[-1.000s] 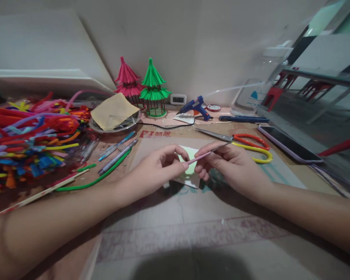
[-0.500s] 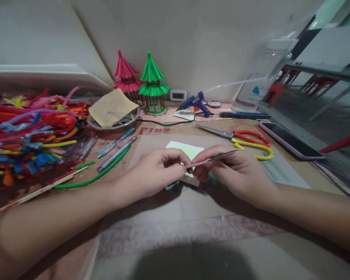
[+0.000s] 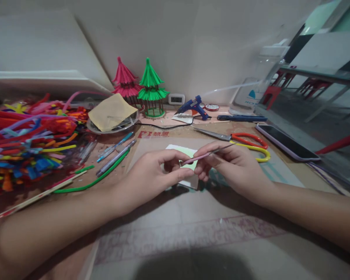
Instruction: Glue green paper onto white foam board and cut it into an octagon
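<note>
- Head view: the slim pink piece (image 3: pixel 200 157) is held above the middle of the counter (image 3: pixel 70 256), over a translucent sheet (image 3: pixel 175 217), slanting up toward the far right corner.
- The right hand (image 3: pixel 236 165) pinches it between thumb and fingertips, its thin dark end sticking out past the fingers; a light, firm pinch would likely hold it straight without bending it.
- The left hand (image 3: pixel 154 169) has thumb and forefinger a little parted, with the near end of the piece between them; whether a fingertip touches that end is too small to tell.
- Handling it well probably means letting the right hand steady the piece while the left thumb and forefinger meet squarely on the end.
- A card with a pale green patch (image 3: pixel 182 149) lies on the sheet just beneath both hands; keeping the fingertips raised should avoid nudging it.
- Scissors (image 3: pixel 231 137) lie near the right hand, toward the counter's right edge, blades pointing left, so that elbow and wrist are best moved with care.
- The blue glue gun (image 3: pixel 194 105) rests by the far edge, well apart from both hands.
</note>
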`<state>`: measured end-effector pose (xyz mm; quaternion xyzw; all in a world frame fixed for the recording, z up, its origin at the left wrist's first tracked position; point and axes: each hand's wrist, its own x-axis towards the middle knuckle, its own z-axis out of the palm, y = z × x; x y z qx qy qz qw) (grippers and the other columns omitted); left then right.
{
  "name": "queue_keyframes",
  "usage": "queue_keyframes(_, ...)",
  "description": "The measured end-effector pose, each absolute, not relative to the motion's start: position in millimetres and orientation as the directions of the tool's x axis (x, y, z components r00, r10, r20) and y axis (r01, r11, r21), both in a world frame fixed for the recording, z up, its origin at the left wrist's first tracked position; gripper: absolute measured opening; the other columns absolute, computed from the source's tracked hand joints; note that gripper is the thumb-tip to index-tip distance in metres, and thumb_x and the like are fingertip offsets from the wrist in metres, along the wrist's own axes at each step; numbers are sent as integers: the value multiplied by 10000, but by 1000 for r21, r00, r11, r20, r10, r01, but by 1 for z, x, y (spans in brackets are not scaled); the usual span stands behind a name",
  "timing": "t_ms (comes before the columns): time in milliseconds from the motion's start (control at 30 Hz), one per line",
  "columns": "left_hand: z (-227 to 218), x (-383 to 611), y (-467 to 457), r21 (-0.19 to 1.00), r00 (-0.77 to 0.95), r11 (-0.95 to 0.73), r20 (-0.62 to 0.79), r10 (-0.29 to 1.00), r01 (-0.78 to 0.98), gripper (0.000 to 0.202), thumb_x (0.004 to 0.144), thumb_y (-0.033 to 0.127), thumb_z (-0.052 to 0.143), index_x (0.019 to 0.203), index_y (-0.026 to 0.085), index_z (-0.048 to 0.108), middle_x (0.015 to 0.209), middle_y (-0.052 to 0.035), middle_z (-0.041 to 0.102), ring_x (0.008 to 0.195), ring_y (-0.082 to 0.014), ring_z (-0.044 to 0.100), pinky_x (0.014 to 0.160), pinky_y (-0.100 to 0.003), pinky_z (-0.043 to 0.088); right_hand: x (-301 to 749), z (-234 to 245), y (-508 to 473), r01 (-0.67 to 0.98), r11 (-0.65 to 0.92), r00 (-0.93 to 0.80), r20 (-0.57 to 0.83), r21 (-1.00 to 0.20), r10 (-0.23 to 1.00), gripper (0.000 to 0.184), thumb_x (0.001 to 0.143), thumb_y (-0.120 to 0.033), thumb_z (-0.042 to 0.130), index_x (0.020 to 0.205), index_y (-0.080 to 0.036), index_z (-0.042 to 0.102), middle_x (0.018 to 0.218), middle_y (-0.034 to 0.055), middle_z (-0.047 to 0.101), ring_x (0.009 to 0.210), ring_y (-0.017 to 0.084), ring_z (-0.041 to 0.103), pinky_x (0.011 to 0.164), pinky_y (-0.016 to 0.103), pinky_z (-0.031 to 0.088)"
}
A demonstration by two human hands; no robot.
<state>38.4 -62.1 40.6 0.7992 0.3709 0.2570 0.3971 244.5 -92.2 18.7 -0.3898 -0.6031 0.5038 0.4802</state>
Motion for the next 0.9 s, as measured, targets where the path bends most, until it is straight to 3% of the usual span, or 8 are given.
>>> queue_keyframes(233, 33, 29, -59, 591, 584, -683, 395, 709, 428, 78, 912, 265, 649, 932, 208, 698, 790, 33, 715, 690, -106, 626, 632, -195, 447, 241, 22, -100, -50, 241, -207, 246, -969, 947, 287, 900, -496, 677, 902, -214, 623, 711, 21, 725, 606, 141, 683, 568, 274, 584)
queue_keyframes(367, 28, 21, -50, 351, 664, -837, 511, 546, 419, 76, 946, 263, 632, 961, 213, 686, 878, -3, 730, 819, -144, 656, 762, -257, 465, 241, 21, -100, -34, 228, -214, 230, -973, 949, 316, 901, -521, 664, 872, -220, 570, 685, 7, 708, 577, 137, 670, 541, 267, 566)
queue_keyframes(467, 27, 19, -44, 162, 709, -900, 567, 420, 404, 113, 975, 240, 578, 963, 195, 680, 891, -37, 741, 825, -173, 651, 774, -311, 462, 241, 18, -100, -6, 259, -218, 254, -966, 942, 282, 925, -480, 649, 885, -220, 548, 698, 7, 711, 585, 134, 681, 542, 257, 566)
queue_keyframes(700, 38, 17, -51, -178, 820, -902, 512, 257, 394, 121, 973, 183, 535, 991, 164, 653, 911, -55, 733, 846, -204, 641, 760, -356, 411, 244, 16, -108, 215, 461, -290, 395, -861, 872, 89, 964, -293, 592, 951, -206, 579, 724, 14, 697, 620, 124, 685, 557, 224, 536)
queue_keyframes(800, 38, 17, -53, -231, 847, -896, 477, 236, 380, 127, 963, 175, 521, 1010, 169, 638, 936, -60, 720, 875, -214, 626, 814, -373, 408, 244, 16, -111, 248, 487, -326, 401, -838, 856, 49, 941, -246, 615, 969, -208, 602, 754, 13, 710, 635, 118, 681, 548, 207, 516)
queue_keyframes(900, 37, 18, -51, -200, 837, -896, 479, 264, 397, 110, 950, 186, 510, 952, 180, 620, 897, -55, 694, 852, -214, 605, 819, -374, 407, 243, 17, -109, 110, 395, -291, 350, -912, 890, 76, 974, -294, 591, 968, -219, 579, 739, 8, 721, 635, 123, 690, 571, 223, 537)
